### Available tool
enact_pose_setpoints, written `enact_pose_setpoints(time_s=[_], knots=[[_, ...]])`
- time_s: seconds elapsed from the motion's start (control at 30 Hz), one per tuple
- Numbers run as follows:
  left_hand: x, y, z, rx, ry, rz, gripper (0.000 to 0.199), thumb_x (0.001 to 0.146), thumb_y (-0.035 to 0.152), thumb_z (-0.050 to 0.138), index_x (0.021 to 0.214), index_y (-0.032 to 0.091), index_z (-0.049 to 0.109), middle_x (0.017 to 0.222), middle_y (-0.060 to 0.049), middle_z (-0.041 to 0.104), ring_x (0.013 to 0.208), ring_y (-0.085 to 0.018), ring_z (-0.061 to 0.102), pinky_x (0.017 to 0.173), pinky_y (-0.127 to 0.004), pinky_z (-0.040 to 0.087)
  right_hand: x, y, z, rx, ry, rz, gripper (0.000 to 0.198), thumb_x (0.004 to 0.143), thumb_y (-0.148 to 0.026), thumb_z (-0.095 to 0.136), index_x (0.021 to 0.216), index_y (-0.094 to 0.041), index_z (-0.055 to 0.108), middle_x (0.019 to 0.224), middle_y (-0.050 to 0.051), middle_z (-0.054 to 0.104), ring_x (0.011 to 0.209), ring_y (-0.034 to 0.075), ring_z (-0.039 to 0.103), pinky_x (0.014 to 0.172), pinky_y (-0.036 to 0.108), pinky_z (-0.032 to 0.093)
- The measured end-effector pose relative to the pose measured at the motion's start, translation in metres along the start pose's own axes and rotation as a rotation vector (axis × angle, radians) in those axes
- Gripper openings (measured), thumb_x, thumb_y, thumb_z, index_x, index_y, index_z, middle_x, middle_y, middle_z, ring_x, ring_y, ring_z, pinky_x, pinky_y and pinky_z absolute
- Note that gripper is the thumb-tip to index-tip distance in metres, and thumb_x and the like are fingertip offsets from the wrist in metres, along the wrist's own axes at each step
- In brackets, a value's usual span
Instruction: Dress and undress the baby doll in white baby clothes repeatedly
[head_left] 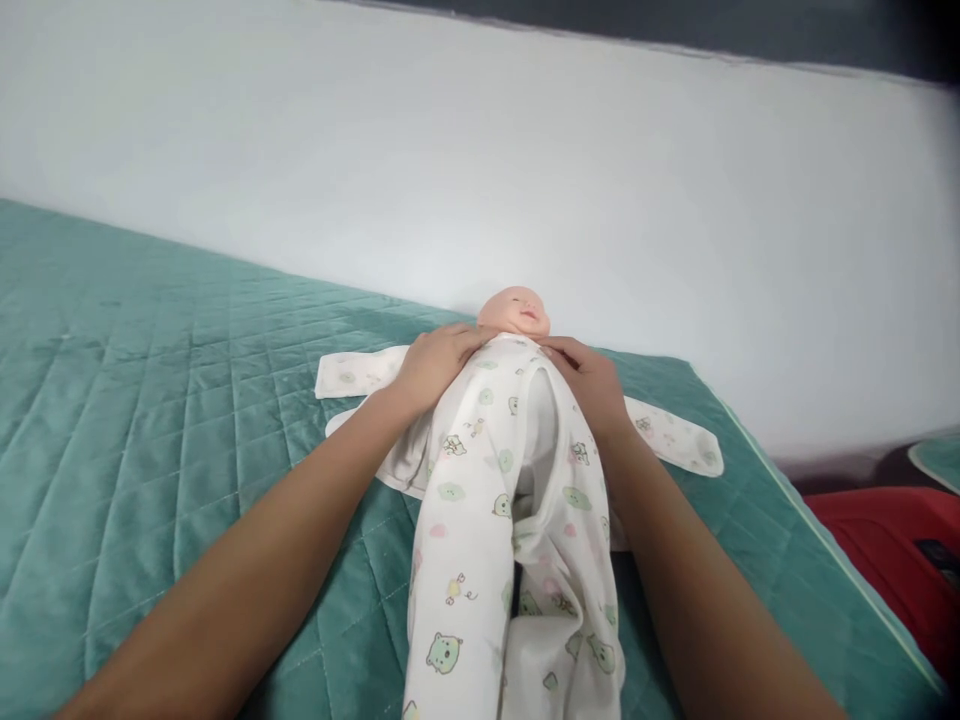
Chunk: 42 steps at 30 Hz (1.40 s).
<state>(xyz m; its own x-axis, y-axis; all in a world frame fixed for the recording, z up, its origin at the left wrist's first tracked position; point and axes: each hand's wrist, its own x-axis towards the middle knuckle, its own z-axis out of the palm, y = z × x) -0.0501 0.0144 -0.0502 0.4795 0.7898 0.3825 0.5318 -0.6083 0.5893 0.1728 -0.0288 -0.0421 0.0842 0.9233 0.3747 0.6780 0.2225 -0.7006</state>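
A baby doll (514, 310) lies face up on the bed, its head by the wall. White baby clothing (472, 480) printed with green bears covers its body, with two leg parts stretching toward me. An open slit shows along its right side. My left hand (439, 362) pinches the clothing's upper edge beside the doll's neck. On the other side, my right hand (589, 375) has its bent fingers closed on the same edge. A printed sleeve (360, 372) spreads out on the left and another sleeve (675, 437) on the right. Both thumbs are partly hidden.
A green quilted bed cover (187, 400) lies under everything. Behind the doll's head rises a white wall (420, 150). Beyond the bed's right edge there is a red object (885, 550), partly in view.
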Motion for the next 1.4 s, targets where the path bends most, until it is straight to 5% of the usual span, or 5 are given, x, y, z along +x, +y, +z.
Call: enact_pose_setpoints(time_s=[0.43,0.7,0.93,1.13,1.4], knots=[[-0.003,-0.004,-0.001,0.113,-0.026,0.07,0.043,0.095,0.027,0.041,0.133,0.038,0.056,0.131,0.0,0.062,0.118,-0.025,0.054,0.101,-0.041,0.039,-0.007,0.0,-0.009,-0.012,-0.121,-0.012,0.036,0.093,-0.043,0.045,0.114,-0.028,0.07,0.125,0.003,0.068,0.118,0.027,0.059,0.103,0.047,0.042],[-0.03,-0.011,0.0,0.246,0.079,0.064,0.042,0.095,0.022,0.042,0.135,0.028,0.054,0.136,-0.005,0.057,0.13,-0.025,0.042,0.108,-0.042,0.034,-0.051,0.002,-0.013,0.12,-0.088,0.022,0.05,0.094,-0.051,0.046,0.137,-0.028,0.055,0.146,0.002,0.051,0.136,0.023,0.046,0.117,0.043,0.03],[-0.143,0.042,-0.008,0.053,0.317,-0.056,0.036,0.093,0.019,0.042,0.125,0.02,0.058,0.128,-0.01,0.059,0.122,-0.023,0.049,0.109,-0.042,0.039,-0.164,-0.037,-0.021,0.114,0.142,0.126,0.051,0.094,-0.048,0.048,0.142,-0.028,0.048,0.148,0.005,0.048,0.138,0.024,0.043,0.117,0.049,0.03],[-0.274,0.11,-0.007,-0.28,0.195,-0.226,0.024,0.091,0.022,0.044,0.107,0.028,0.061,0.107,-0.006,0.063,0.102,-0.022,0.06,0.089,-0.038,0.052,-0.27,-0.107,-0.021,0.038,-0.079,-0.115,0.045,0.088,-0.028,0.058,0.132,-0.034,0.05,0.154,0.005,0.038,0.142,0.026,0.036,0.114,0.052,0.037],[-0.298,0.126,0.008,-0.206,0.171,-0.291,0.013,0.087,0.027,0.052,0.097,0.024,0.06,0.098,-0.007,0.064,0.093,-0.026,0.061,0.084,-0.044,0.049,-0.294,-0.143,-0.006,-0.418,-0.101,-0.199,0.029,0.083,-0.014,0.055,0.109,-0.025,0.058,0.14,0.01,0.054,0.137,0.036,0.04,0.109,0.066,0.032]])
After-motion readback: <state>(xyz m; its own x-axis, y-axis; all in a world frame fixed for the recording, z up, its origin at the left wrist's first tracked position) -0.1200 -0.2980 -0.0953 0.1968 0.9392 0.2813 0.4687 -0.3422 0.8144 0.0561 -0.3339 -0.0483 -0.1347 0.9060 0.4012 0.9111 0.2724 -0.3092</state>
